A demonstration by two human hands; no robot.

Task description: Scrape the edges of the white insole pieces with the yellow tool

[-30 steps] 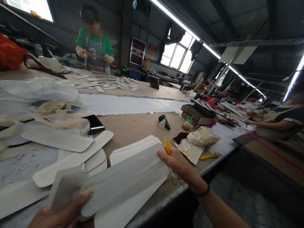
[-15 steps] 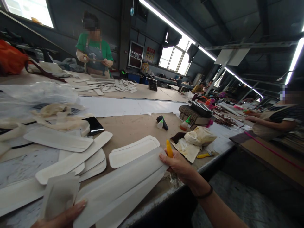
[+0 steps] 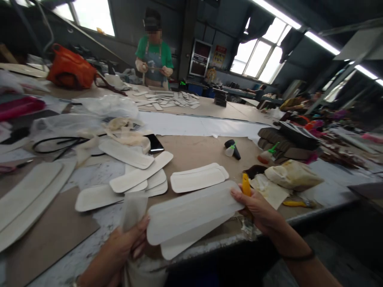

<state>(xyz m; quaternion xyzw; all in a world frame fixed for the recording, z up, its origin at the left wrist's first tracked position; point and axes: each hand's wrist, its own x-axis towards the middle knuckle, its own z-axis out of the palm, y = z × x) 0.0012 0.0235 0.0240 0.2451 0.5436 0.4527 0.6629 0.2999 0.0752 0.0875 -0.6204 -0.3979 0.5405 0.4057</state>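
My left hand [image 3: 125, 243] is closed at the left end of a long white rounded panel [image 3: 194, 209], with a pale flexible strip [image 3: 134, 207] standing up from its fingers. My right hand [image 3: 260, 207] pinches the panel's right end between thumb and fingers. Also in the right hand is a yellow-handled brush [image 3: 246, 185], its whitish bristle end pointing down. Beneath the held panel a second white panel [image 3: 191, 239] shows, fanned out at an angle; how it is held is hidden. Just behind lie two overlapping white panels [image 3: 199, 178].
Loose white panels [image 3: 140, 173] overlap at left centre, near a black phone [image 3: 154, 142]. A glue-stained bag [image 3: 293, 175], another yellow brush [image 3: 296, 203] and green-tipped bottles [image 3: 230, 150] lie rightward. The table edge [image 3: 221, 239] runs close by. A person in green [image 3: 155, 59] works across the table.
The view has swung left, so things appear further right. My left hand has come further into view at the panel's end, and the held panel looks more face-on. The right hand keeps its grip.
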